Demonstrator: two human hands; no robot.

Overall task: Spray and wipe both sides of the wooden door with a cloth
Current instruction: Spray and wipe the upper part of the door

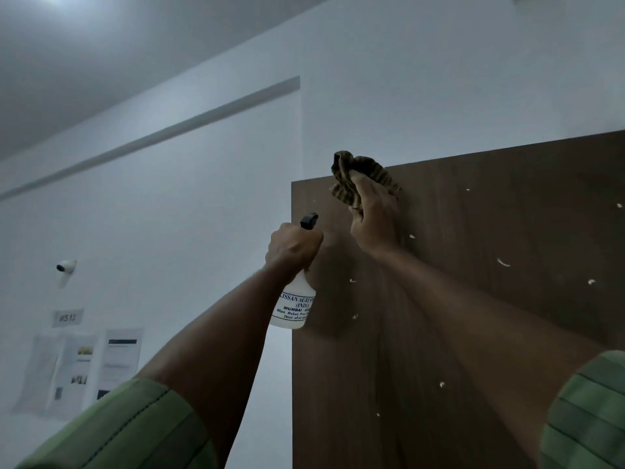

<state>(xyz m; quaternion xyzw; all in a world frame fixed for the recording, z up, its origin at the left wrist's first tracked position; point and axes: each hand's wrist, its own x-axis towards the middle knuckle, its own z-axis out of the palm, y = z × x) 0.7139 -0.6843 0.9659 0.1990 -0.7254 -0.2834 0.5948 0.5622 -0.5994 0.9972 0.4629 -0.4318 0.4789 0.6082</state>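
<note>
A dark brown wooden door (473, 299) fills the right half of the view, flecked with small white chips. My right hand (373, 218) presses a bunched striped brown cloth (348, 177) against the door just under its top edge, near the upper left corner. My left hand (292, 247) grips the neck of a white spray bottle (294, 306) with a black nozzle, held upright right beside the door's left edge. Both arms are raised, with green sleeves at the bottom of the view.
A white wall stands behind and left of the door. On it are a small camera (66, 266), a "WS 13" label (67, 317) and several taped paper sheets (81, 370). A ledge runs diagonally along the wall above.
</note>
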